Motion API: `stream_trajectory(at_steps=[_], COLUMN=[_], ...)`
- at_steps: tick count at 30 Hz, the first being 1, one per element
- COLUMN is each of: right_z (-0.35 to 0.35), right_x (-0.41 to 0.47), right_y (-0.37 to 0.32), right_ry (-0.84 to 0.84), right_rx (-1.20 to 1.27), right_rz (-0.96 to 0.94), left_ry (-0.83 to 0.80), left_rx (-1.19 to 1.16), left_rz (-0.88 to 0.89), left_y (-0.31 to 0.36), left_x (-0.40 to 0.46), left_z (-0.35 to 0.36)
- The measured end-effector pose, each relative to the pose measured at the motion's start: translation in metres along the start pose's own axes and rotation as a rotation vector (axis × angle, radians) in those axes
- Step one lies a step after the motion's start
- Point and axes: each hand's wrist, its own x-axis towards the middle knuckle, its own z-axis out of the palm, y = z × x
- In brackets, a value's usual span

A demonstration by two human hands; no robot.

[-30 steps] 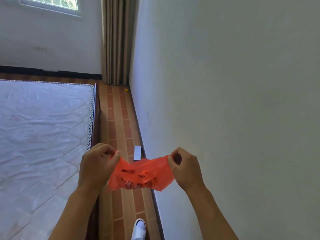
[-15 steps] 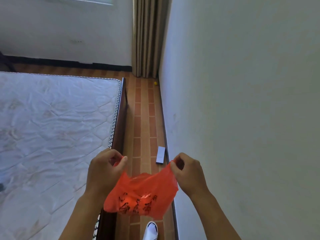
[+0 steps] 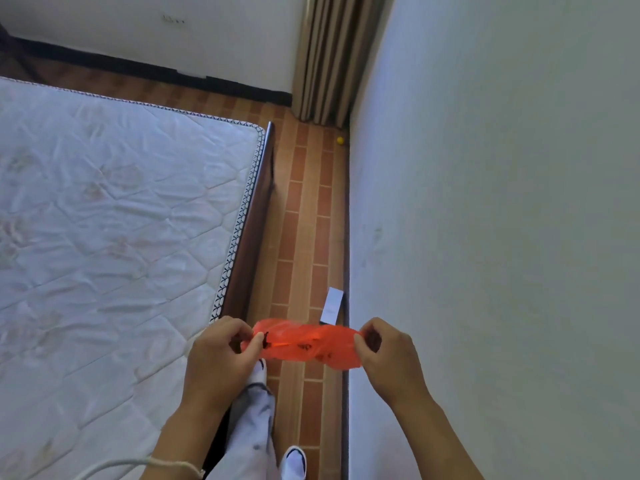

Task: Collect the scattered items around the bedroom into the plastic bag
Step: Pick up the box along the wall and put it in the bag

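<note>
Right now I see the orange plastic bag [image 3: 304, 344] pulled out between both hands, its long axis running left to right across the view, roughly level, with dark printed marks on its crumpled film. It hangs in the air above the strip of brown tiled floor [image 3: 301, 216] between the bed and the wall [image 3: 502, 202], near the bottom centre of the view.

My left hand [image 3: 221, 362] pinches the bag's left end, thumb pressed against curled fingers, knuckles turned up and away from me. My right hand [image 3: 388, 355] grips the right end the same way, fingers curled round the film and thumb on top. Both forearms reach in from the near edge and converge on the bag (a pale cord [image 3: 138, 465] crosses the left forearm).

On the floor just beyond the bag, hard against the wall's base, lies a small white slip-like item [image 3: 333, 305], its long axis running near to far. Farther off, by the curtain [image 3: 325, 57], sits a small yellow ball [image 3: 340, 140]. The quilted white mattress [image 3: 114, 220] fills the left side. Below the hands, a grey trouser leg [image 3: 252, 420] and white shoe [image 3: 293, 460] show.
</note>
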Motion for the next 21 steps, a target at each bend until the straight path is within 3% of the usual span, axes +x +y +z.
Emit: stream_trajectory(at_steps=[11, 21], right_z=[0.055, 0.205], right_x=[0.142, 0.247], right_y=[0.016, 0.121], right_ry=[-0.079, -0.15], right_rx=[0.076, 0.142], right_rz=[0.167, 0.225], left_ry=[-0.2, -0.283], left_rx=[0.073, 0.151], left_rz=[0.054, -0.037], left_y=[-0.056, -0.187], left_x=[0.149, 0.204], left_z=[0.072, 0.211])
